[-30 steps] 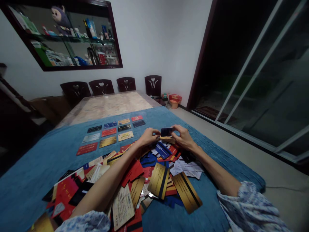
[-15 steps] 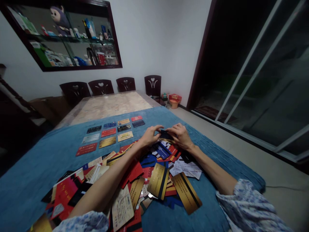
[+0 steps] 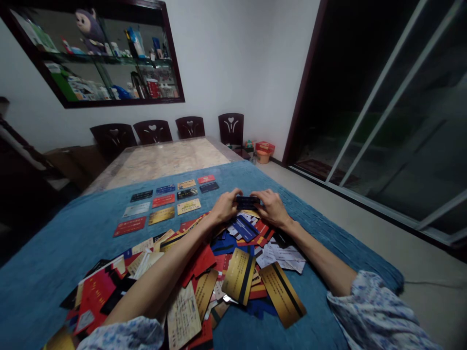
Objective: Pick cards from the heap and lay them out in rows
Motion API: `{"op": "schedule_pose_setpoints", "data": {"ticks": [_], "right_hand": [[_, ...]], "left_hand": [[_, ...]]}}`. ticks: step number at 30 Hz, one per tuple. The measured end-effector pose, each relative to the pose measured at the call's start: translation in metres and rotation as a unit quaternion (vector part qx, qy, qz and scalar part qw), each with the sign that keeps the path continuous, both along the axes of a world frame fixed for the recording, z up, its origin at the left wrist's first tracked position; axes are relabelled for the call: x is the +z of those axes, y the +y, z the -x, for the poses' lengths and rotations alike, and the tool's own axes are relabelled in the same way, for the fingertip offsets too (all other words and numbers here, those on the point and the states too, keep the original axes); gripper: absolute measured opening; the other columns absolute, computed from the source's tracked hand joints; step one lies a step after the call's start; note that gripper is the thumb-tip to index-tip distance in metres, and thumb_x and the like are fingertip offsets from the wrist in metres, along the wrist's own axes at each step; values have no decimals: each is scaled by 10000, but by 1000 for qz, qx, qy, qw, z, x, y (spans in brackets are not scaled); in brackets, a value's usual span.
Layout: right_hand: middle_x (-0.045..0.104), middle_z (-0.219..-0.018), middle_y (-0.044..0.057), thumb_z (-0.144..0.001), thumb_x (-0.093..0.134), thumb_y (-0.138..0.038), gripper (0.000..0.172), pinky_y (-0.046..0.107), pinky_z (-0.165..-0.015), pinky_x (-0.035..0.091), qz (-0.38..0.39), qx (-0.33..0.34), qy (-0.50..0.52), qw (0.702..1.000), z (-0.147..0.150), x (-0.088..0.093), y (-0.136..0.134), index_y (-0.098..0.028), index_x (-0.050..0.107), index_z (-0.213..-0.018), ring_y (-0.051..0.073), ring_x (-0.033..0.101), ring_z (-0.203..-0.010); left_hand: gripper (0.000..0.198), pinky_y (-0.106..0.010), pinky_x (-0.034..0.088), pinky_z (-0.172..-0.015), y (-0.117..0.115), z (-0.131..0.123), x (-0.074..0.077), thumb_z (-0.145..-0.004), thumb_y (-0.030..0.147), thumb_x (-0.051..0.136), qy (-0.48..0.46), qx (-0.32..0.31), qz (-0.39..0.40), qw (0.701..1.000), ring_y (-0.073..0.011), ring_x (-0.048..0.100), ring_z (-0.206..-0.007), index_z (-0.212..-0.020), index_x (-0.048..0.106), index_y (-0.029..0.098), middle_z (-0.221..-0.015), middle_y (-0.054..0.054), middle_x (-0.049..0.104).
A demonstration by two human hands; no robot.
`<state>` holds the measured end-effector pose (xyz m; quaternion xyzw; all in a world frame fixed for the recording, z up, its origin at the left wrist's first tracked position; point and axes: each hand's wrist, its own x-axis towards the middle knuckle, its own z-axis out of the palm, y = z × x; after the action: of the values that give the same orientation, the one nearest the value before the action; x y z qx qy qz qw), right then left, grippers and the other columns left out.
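A dark card (image 3: 248, 201) is held up between my two hands, just above the far edge of a loose heap of cards. My left hand (image 3: 226, 205) pinches its left end with thumb and fingers. Its right end is gripped by my right hand (image 3: 270, 206). Below lie a blue card (image 3: 245, 228), gold cards with dark stripes such as one gold card (image 3: 239, 276), and red and white cards. My left forearm crosses over part of the heap and hides some cards. Beyond it, several cards are laid out in rows, a red card (image 3: 130, 226) nearest.
A blue cloth (image 3: 91, 214) covers the near part of the table; bare marble-like tabletop (image 3: 171, 158) shows beyond it. Dark chairs (image 3: 231, 129) stand along the far side. A glass sliding door (image 3: 394, 112) is at the right, a wall shelf (image 3: 109, 58) at upper left.
The dark card between my hands has turned level and now faces me more fully. My hands have shifted slightly; the laid-out rows look the same.
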<state>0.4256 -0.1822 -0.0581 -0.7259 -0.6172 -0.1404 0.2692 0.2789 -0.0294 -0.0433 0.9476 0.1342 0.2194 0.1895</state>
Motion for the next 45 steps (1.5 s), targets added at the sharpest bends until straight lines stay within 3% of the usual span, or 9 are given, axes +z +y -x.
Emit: {"op": "schedule_pose_setpoints", "data": {"ticks": [9, 17, 27, 32, 37, 45], "right_hand": [[711, -1110, 96, -831, 607, -172, 466, 379, -819, 362, 50, -26, 4, 998, -2, -6, 2, -212, 552, -1292, 261, 567, -936], [703, -1096, 123, -851, 593, -216, 465, 385, -838, 376, 47, -24, 24, 998, -8, -14, 5, -180, 554, -1313, 267, 559, -976], [687, -1024, 107, -811, 640, -277, 508, 389, -863, 438, 46, 2, 81, 996, -19, -15, 6, -158, 585, -1301, 261, 572, -948], [684, -1030, 106, -779, 676, -302, 516, 387, -862, 458, 47, 20, 106, 993, -24, -17, 7, -158, 609, -1270, 263, 583, -953], [684, -1021, 95, -773, 663, -313, 496, 373, -860, 450, 52, 31, 111, 992, -26, -15, 5, -166, 623, -1245, 256, 578, -945], [684, -974, 94, -803, 609, -363, 437, 337, -794, 417, 111, 50, 92, 988, -24, -3, -1, -149, 641, -1182, 243, 556, -904]], "left_hand": [[419, -251, 392, -630, 1, 5, 4, -751, 65, 484, 47, 26, -4, 999, -169, 548, -633, -1145, 560, 186, -710, -1, 609], [491, -266, 420, -644, -1, 6, 6, -748, 103, 537, 104, 30, 0, 994, -206, 619, -696, -1230, 494, 189, -767, -31, 652], [530, -271, 483, -722, 5, 3, 4, -717, 126, 581, 106, 4, 37, 994, -213, 648, -829, -1239, 501, 171, -902, -42, 685], [468, -267, 490, -755, 4, 3, 7, -709, 135, 593, 115, 5, 27, 993, -225, 651, -899, -1175, 554, 156, -1003, -69, 694], [318, -255, 468, -711, 6, 4, 9, -716, 176, 606, 126, -6, 14, 992, -209, 633, -832, -1033, 605, 145, -912, -51, 687], [306, -266, 474, -749, 11, 4, 10, -739, 218, 640, 164, -19, -14, 986, -221, 625, -903, -1032, 626, 132, -1003, -83, 678]]}}
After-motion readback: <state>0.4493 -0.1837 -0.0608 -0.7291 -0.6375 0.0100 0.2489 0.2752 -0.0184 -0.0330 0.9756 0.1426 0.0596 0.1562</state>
